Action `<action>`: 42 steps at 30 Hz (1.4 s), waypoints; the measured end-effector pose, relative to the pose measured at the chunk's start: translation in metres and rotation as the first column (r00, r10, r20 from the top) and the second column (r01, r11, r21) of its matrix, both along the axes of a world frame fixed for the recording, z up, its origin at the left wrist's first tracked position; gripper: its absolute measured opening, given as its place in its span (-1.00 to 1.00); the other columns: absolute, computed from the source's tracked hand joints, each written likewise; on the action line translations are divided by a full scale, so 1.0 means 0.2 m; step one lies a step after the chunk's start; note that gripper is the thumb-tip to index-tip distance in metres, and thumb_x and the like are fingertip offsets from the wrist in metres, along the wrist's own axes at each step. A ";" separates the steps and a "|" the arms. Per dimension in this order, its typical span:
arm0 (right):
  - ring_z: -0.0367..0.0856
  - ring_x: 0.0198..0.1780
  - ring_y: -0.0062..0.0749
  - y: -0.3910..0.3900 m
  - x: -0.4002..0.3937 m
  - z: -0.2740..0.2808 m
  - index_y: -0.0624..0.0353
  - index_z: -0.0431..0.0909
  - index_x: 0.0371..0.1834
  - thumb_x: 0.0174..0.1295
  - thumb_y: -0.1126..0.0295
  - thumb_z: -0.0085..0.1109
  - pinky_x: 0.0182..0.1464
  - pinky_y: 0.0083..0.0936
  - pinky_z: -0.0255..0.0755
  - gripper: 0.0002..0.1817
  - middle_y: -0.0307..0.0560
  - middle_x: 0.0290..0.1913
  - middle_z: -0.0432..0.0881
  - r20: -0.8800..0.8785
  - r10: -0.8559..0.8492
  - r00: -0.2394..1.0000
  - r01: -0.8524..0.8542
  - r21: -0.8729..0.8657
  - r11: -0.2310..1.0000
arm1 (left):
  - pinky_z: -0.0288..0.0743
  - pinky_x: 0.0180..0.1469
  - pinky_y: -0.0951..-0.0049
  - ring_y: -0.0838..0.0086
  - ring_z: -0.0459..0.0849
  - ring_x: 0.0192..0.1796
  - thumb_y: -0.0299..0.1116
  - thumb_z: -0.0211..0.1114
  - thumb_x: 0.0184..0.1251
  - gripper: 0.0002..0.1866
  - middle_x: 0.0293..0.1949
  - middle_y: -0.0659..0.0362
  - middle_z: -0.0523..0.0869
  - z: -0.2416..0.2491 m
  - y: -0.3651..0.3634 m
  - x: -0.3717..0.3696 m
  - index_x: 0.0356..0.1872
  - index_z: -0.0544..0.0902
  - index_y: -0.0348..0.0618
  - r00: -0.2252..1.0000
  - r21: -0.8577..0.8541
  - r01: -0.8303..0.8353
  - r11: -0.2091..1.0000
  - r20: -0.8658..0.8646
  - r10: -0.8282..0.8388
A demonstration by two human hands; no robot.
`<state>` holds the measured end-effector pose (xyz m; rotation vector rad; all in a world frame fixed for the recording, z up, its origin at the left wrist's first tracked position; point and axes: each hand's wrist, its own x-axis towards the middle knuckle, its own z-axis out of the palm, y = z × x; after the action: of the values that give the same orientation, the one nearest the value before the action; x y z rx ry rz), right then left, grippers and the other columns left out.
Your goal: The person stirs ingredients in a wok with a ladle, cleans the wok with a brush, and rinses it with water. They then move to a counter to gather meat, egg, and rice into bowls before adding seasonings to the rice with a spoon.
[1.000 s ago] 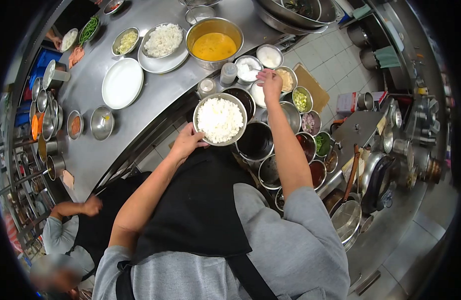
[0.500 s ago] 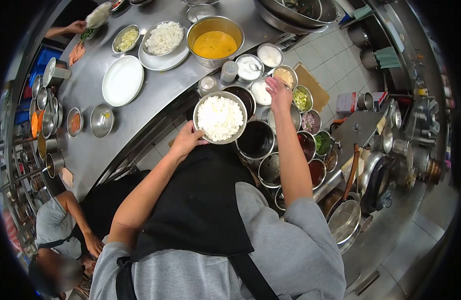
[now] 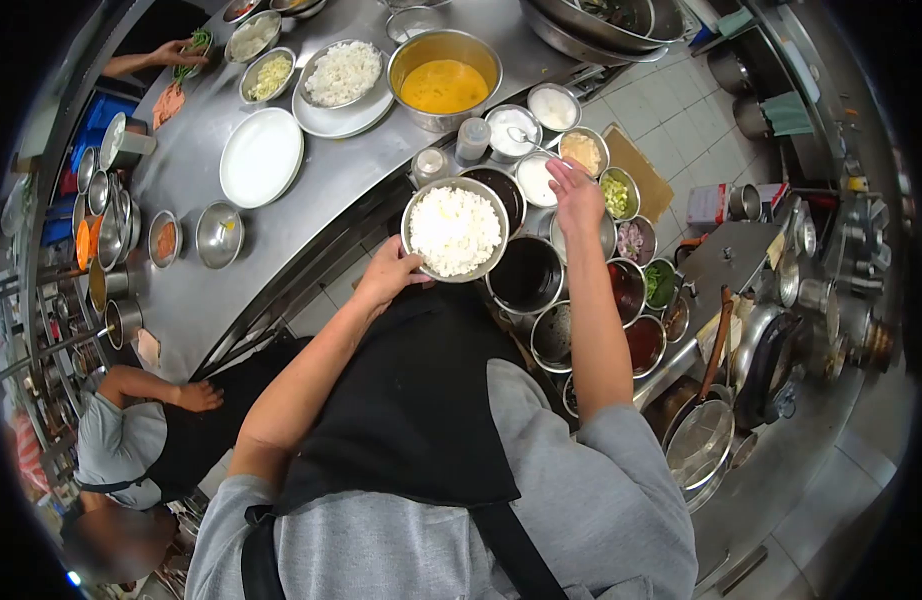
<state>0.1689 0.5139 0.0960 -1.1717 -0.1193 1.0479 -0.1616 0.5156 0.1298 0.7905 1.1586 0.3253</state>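
My left hand [image 3: 389, 273] grips the rim of a metal bowl [image 3: 410, 252] filled with white rice [image 3: 455, 231], level in front of my apron. Over the seasoning containers, my right hand [image 3: 578, 197] has its fingertips at the handle of a metal spoon [image 3: 522, 134]. The spoon dips into a bowl of white granules [image 3: 509, 146]; the finger closure is small and partly hidden. Near that hand are another bowl of white granules [image 3: 537, 180], a bowl of tan powder [image 3: 582, 149] and a container of chopped green pieces [image 3: 617, 193].
On the steel counter [image 3: 196, 305] are a white oval plate [image 3: 262, 158], a bowl of rice [image 3: 343, 75], a pot of yellow liquid [image 3: 445, 84] and small metal bowls. Dark sauce [image 3: 524, 274] stands in a pot below my right arm. A co-worker [image 3: 131, 440] is at left; another person's hand [image 3: 177, 53] reaches in.
The view has shifted slightly. My right hand's fingers have drawn in at the spoon handle. The other person's hand has left a pale bowl for greens; the co-worker's arm has moved.
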 end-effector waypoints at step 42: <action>0.70 -0.15 -0.28 -0.32 0.23 0.05 0.38 0.40 0.13 0.41 0.42 -0.11 -0.33 -0.55 0.52 -0.68 0.16 -0.04 0.66 0.084 -0.131 0.988 0.134 -0.033 0.990 | 0.64 -0.13 0.49 0.44 0.67 -0.14 -0.51 0.15 0.30 -0.71 -0.12 0.11 0.60 -0.03 0.01 -0.03 0.03 0.42 -0.29 0.999 0.006 0.046 0.999 0.008 -0.046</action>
<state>0.2141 0.4489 0.1070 -1.2404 -0.0840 0.8889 -0.1676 0.5172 0.1232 0.8186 1.1310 0.2934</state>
